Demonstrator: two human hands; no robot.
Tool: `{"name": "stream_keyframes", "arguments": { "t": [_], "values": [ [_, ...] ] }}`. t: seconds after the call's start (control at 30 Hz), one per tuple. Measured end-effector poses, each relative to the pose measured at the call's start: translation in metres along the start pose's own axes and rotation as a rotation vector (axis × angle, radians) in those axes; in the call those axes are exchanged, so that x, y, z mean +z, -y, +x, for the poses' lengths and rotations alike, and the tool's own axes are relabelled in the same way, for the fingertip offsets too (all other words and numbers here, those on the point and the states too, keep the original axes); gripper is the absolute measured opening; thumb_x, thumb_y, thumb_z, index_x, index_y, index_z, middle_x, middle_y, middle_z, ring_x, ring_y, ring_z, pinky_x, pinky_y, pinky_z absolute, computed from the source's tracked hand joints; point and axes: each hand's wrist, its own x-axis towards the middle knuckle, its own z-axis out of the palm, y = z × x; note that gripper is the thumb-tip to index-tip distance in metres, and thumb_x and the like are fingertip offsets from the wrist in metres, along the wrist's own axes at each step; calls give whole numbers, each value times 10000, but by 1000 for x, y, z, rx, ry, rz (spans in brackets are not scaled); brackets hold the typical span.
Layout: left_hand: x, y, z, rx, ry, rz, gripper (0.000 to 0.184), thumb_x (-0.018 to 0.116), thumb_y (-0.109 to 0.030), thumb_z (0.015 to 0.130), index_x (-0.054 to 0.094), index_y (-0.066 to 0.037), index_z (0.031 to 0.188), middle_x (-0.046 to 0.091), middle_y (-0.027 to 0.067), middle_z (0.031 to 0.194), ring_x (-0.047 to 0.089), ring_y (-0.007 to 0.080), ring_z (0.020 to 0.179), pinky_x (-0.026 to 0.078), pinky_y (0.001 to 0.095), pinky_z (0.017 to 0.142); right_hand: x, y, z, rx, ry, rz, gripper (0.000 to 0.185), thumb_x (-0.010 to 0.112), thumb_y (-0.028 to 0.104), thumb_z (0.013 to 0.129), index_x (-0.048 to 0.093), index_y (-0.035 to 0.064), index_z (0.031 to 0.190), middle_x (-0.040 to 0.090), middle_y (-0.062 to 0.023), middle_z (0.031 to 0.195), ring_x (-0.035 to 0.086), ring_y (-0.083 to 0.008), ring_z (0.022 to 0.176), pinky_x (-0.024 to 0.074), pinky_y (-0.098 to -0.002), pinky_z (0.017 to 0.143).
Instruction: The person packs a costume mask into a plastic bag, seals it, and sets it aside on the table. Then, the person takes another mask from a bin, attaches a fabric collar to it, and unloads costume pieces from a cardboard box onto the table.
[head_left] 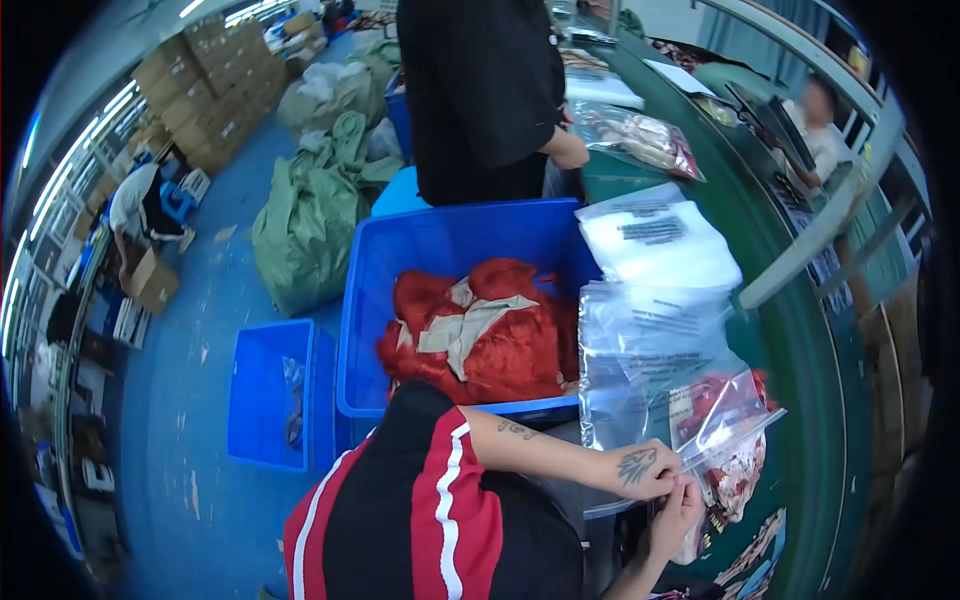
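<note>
My left hand [643,470], on a tattooed arm reaching across from the left, is closed in a pinch on the opening strip of a clear zip bag [728,432]. Close against it, my right hand [677,517] also has its fingers pinched on the bag's edge. Red and whitish furry material [738,473] shows in and under the bag; how much lies inside I cannot tell. Beside the hands lie several flat clear bags [640,350] with printed text, and beyond them a stack of white printed bags [660,240].
A blue bin [352,330] holding red furry pieces [510,350] stands left of the green table [790,400]. A smaller blue bin [262,400] is on the floor near green sacks [310,220]. A person in black [480,100] stands ahead; another sits across the table.
</note>
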Motion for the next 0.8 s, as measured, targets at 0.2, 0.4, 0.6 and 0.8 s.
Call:
{"name": "stream_keyframes", "arguments": {
  "t": [0.2,0.4,0.6,0.8],
  "values": [
    [-5,5,-6,38,-52,26,241,571,-121,827,484,0,637,531,120,586,468,304,523,404,369,533,10,16,6,-16,113,-72,212,469,129,1023,538,31,847,548,-15,794,431,-72,703,386,-199,667],
    [-3,4,-13,154,-208,247,241,582,-134,830,496,-10,642,550,126,604,465,306,507,402,373,504,13,15,11,-151,117,-274,213,474,105,997,529,29,806,527,-15,751,408,-88,667,372,-222,626],
    [-8,3,-16,198,-375,522,173,594,-118,797,514,-24,675,569,127,641,473,304,505,412,371,497,13,20,7,-207,-2,-748,192,509,72,932,506,17,748,511,-36,719,413,-116,650,377,-249,620],
    [-38,-17,-7,93,-283,284,124,584,-80,753,501,-32,674,560,123,639,472,290,502,419,366,506,17,30,-4,-270,-111,-776,171,540,46,862,487,2,706,491,-63,673,407,-156,624,378,-278,613]
  ]
}}
